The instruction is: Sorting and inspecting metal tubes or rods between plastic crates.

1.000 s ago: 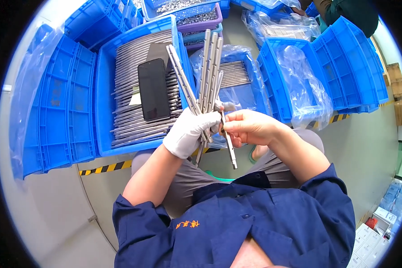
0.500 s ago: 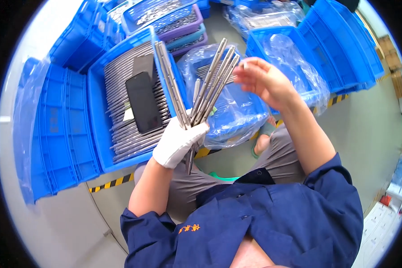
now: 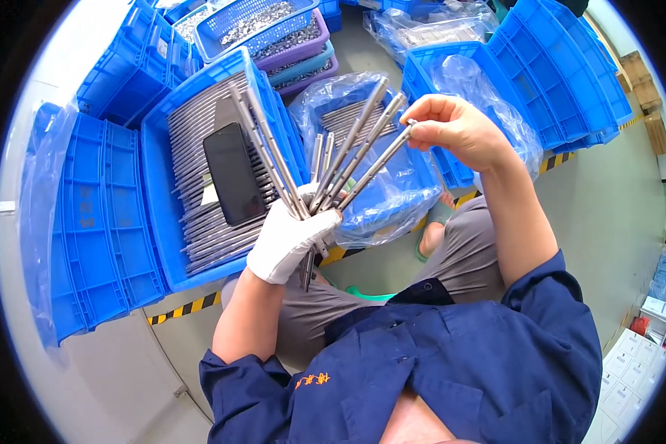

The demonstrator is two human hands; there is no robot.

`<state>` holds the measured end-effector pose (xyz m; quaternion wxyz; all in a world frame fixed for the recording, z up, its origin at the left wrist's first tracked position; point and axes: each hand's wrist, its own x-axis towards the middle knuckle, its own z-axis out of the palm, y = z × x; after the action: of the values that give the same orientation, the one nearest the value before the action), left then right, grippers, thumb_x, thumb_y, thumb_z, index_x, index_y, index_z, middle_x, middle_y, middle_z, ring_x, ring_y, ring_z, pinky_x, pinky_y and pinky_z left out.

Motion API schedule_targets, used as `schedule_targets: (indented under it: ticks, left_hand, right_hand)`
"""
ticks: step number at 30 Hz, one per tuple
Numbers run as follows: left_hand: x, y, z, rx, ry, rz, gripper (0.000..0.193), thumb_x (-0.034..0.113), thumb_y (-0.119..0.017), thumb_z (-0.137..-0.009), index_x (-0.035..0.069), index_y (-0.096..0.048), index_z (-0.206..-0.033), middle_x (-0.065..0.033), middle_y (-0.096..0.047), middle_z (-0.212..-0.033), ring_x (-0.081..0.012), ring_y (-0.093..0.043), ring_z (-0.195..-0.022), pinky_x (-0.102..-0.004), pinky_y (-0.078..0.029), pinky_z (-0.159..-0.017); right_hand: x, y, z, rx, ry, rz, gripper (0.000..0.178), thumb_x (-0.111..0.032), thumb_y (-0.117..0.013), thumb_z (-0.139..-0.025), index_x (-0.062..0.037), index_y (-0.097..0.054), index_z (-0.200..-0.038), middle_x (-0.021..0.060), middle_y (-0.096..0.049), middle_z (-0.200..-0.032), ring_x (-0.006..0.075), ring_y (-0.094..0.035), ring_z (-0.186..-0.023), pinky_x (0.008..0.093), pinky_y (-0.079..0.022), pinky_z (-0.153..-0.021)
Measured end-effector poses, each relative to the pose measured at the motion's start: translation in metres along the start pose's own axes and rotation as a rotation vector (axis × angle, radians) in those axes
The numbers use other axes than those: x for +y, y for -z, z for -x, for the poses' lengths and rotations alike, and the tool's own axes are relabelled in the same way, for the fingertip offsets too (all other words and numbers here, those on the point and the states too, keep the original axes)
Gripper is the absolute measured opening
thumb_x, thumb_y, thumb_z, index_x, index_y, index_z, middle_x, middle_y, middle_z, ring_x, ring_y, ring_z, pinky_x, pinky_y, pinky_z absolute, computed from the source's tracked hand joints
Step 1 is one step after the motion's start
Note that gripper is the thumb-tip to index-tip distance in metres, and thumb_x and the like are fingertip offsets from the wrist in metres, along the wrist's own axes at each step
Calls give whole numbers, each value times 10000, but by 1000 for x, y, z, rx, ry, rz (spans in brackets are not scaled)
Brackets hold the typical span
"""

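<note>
My left hand (image 3: 283,240), in a white glove, is closed around a bunch of several slim metal rods (image 3: 357,145). Their upper ends fan out and small holes or notches show along them; the lower ends stick out below my fist. My bare right hand (image 3: 466,135) pinches the upper tip of the rightmost rod (image 3: 378,163) between thumb and fingers. A tiny bit of metal shows at that tip, too small to make out. Left of the bunch, a black phone (image 3: 234,175) rests on rows of similar rods (image 3: 192,159) in a blue crate (image 3: 157,214).
A plastic-lined blue crate (image 3: 414,198) with more rods stands beyond my hands. Baskets of small metal parts, a blue one (image 3: 213,46) topmost, are stacked at the back. Blue crates flank both sides (image 3: 89,214). Yellow-black tape (image 3: 189,305) marks the floor.
My right hand has gone from loosely open beside the rods to pinching one rod's tip. The rods have spread wider apart, and the rightmost leans further right.
</note>
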<state>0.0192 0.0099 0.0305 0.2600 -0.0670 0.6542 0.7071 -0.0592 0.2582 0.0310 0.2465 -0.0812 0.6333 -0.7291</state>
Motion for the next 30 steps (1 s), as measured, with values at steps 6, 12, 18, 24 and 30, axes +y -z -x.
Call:
schedule_targets:
  ticks: [6,12,18,24,30]
  left_hand:
    - [-3,-4,-2,-25,-10,6,264,109,-595,-701,3,-527,-933,-37,-537,-685,-68,-480,-519,-177,-377,-450]
    - [-16,-8,-9,95,-82,96,163,171,-549,-769,41,-548,-867,-9,-540,-645,-54,-484,-536,-179,-369,-463]
    - [-11,-3,-14,85,-148,264,203,118,-557,-770,42,-491,-946,-47,-524,-799,-67,-455,-541,-188,-375,-492]
    - [-8,-9,-10,-8,-109,248,246,120,-603,-710,7,-546,-922,-41,-557,-779,-94,-532,-694,-206,-428,-620]
    - [-18,-2,-15,60,-147,101,247,44,-581,-664,22,-528,-904,-32,-555,-810,-105,-526,-747,-235,-421,-677]
  right_hand:
    - [25,-38,2,-70,-77,-199,208,-88,-633,-689,-24,-572,-877,45,-584,-811,112,-544,-711,242,-452,-663]
    - [50,-82,4,-15,-87,-137,198,-152,-583,-763,-38,-565,-923,43,-584,-812,107,-547,-721,239,-438,-665]
    - [35,-42,-5,-105,-251,-358,211,-191,-554,-795,-32,-524,-930,42,-572,-779,98,-557,-669,220,-458,-619]
    - [55,-69,-3,-385,-533,-368,199,-206,-604,-764,-25,-535,-810,18,-547,-669,79,-541,-590,176,-445,-538]
    - [68,-91,15,-432,-570,-254,238,-233,-629,-742,-32,-534,-826,12,-539,-697,71,-517,-614,188,-446,-557]
